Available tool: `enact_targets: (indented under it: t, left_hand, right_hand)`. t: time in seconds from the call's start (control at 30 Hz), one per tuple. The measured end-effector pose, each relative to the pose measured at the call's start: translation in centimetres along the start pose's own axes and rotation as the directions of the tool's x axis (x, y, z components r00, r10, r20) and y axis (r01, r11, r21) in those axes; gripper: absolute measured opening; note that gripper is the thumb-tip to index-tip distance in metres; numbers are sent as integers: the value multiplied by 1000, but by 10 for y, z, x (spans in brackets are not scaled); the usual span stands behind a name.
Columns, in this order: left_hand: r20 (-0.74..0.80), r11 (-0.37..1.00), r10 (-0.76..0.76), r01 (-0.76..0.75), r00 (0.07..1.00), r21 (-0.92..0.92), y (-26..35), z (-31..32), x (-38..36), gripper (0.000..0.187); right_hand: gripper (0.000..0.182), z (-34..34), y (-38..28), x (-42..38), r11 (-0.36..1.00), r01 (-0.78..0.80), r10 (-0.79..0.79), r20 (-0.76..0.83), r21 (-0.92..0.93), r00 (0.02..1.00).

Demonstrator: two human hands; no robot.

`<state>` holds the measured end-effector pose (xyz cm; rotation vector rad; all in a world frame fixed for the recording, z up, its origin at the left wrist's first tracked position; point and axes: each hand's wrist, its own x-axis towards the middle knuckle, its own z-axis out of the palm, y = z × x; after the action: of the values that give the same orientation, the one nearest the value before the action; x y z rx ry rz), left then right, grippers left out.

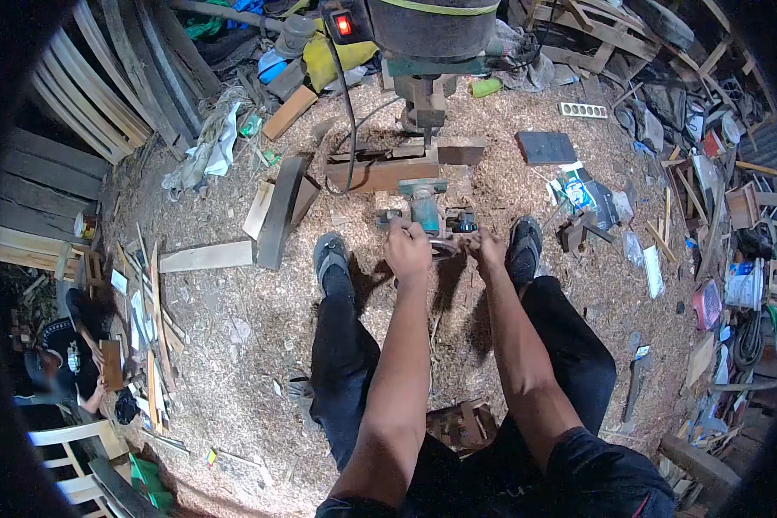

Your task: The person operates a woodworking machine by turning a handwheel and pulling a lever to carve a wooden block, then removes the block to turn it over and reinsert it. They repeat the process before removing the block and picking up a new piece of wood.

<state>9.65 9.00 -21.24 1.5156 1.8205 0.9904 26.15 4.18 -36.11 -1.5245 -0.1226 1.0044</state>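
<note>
A drilling machine with a dark motor housing (432,30) and a lit red switch (343,24) stands ahead of me. Its drill bit (428,136) points down at a wooden block (384,175) lying across the machine's table. Below that is a teal casting (424,214), with a metal handwheel (442,249) facing me. My left hand (407,252) is closed at the wheel's left side, its fingertips hidden from view. At the wheel's right side my right hand (489,250) is closed, below a black knob (466,223). Fingers partly cover the wheel's rim.
Wood shavings cover the floor. Planks (281,211) lie left of the machine, and a dark board (546,148) lies to its right. An axe-like tool (636,388) rests at the right. Far left, another person (69,354) holds a wood piece (111,365).
</note>
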Motion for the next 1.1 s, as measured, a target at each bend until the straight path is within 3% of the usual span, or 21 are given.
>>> enact_targets:
  t: [0.03, 0.13, 0.23, 0.27, 0.37, 0.4, 0.43, 0.5, 0.53, 0.63, 0.73, 0.83, 0.87, 0.97, 1.1]
  left_hand:
    - [-2, 1000, 0, 0, 1000, -4, 0, 1, 0, 19]
    - [-1, 1000, -8, 8, 1000, -4, -2, 2, -2, 19]
    - [-5, 1000, 7, -7, 1000, 2, -1, 1, 1, 20]
    - [-11, 1000, 19, -19, 1000, -5, -1, 1, 1, 20]
    - [-2, 1000, 6, -7, 1000, -9, -4, 3, -1, 20]
    - [2, 1000, -3, 3, 1000, -8, -4, 3, 0, 20]
    - [-4, 1000, 7, -7, 1000, -9, -5, 3, 1, 20]
    - [-11, 1000, 23, -24, 1000, -14, -5, 4, 0, 21]
    - [-9, 1000, 21, -21, 1000, -10, -5, 4, 0, 21]
    - [-10, 1000, 15, -15, 1000, 3, -4, 1, -1, 20]
    - [-5, 1000, 4, -4, 1000, 10, -4, 4, -1, 19]
    - [10, 1000, -8, 8, 1000, 22, -5, 2, 1, 19]
    - [15, 1000, -7, 7, 1000, 15, -5, 2, 1, 18]
    - [17, 1000, -3, 4, 1000, -17, -7, 4, 2, 18]
    - [27, 1000, -18, 18, 999, 6, -5, 3, 1, 18]
  right_hand:
    - [45, 1, -5, 0, 988, -114, 100, 133, 102, 986]
    - [35, 21, -17, -14, 970, -149, 113, 185, 193, 976]
    - [38, 32, -16, -14, 996, 18, -9, 98, -85, 995]
    - [41, 33, -13, -14, 966, 122, -118, 30, -226, 993]
    - [52, 44, -8, -21, 700, 329, -471, -64, -634, 880]
    - [46, 43, -3, -20, 675, 403, -534, -34, -618, 845]
    - [44, 41, 2, -18, 833, 361, -412, -36, -420, 910]
    - [39, 36, 4, -22, 987, 162, -163, 48, 19, 985]
    - [43, 32, -2, -25, 997, 7, -14, 86, 80, 996]
    - [47, 34, -6, -24, 969, 149, -130, 105, -197, 986]
    - [30, 41, 5, -26, 711, 265, -379, -36, -651, 925]
    - [37, 43, 5, -29, 932, 305, -305, 29, -194, 952]
    - [42, 35, 1, -30, 997, 4, -11, 97, 81, 995]
    - [45, 23, 6, -7, 815, -307, 131, 360, 491, 924]
    - [45, 27, 10, 1, 835, -294, 184, 269, 465, 945]
